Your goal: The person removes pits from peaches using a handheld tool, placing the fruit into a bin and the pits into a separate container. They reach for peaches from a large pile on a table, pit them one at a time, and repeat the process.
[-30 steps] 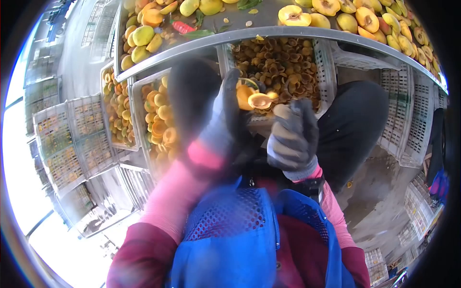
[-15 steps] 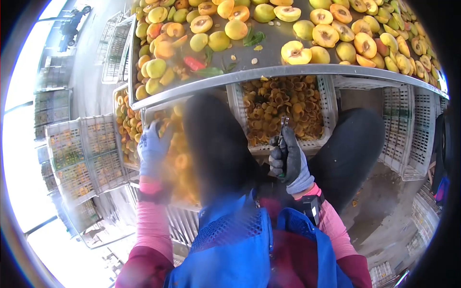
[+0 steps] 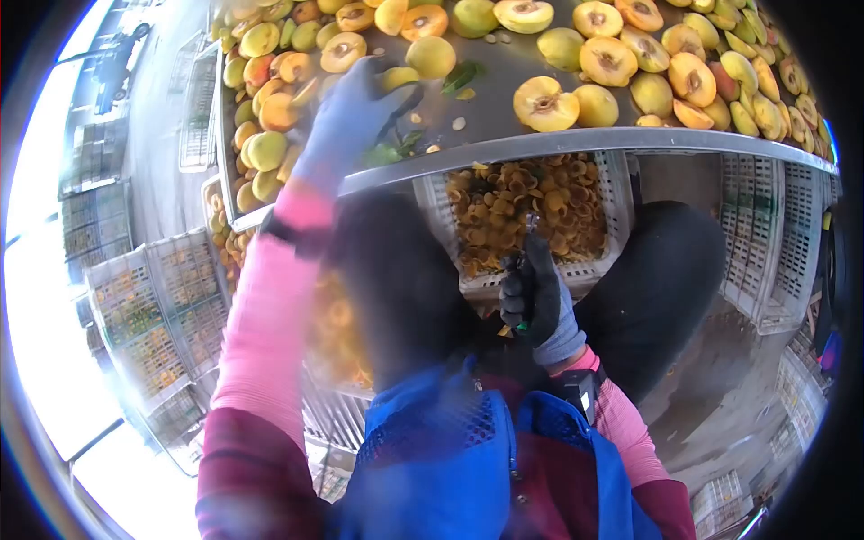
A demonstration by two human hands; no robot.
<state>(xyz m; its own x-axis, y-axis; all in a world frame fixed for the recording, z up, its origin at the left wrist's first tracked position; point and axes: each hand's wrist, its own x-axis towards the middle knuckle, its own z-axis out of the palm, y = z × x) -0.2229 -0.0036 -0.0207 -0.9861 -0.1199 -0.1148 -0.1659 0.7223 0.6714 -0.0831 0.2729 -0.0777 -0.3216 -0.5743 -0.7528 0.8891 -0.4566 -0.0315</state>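
Observation:
My left hand (image 3: 353, 112), in a light grey-blue glove, reaches over the metal-rimmed sorting table (image 3: 504, 139). Its thumb and fingers are apart around a yellow peach (image 3: 397, 79), and I cannot tell whether they touch it. Low over a white crate, my right hand (image 3: 537, 301), gloved in grey and black, is closed around a small plier-like hand tool (image 3: 532, 221) with a metal tip pointing away from me. Most of the tool's handle is hidden by the fingers. Cut peach halves (image 3: 545, 103) and whole peaches lie on the table, with green leaves (image 3: 463, 76) among them.
Below the table edge, between my knees, stands a white crate (image 3: 616, 202) of brown-orange scraps. Yellow fruit pieces (image 3: 337, 315) fill a container by my left leg, blurred. Stacked plastic crates stand left (image 3: 135, 297) and right (image 3: 747, 234).
My left hand has risen from the container beside my left leg to the peaches on the table. A red piece near the table edge is now out of sight. The right hand has barely moved.

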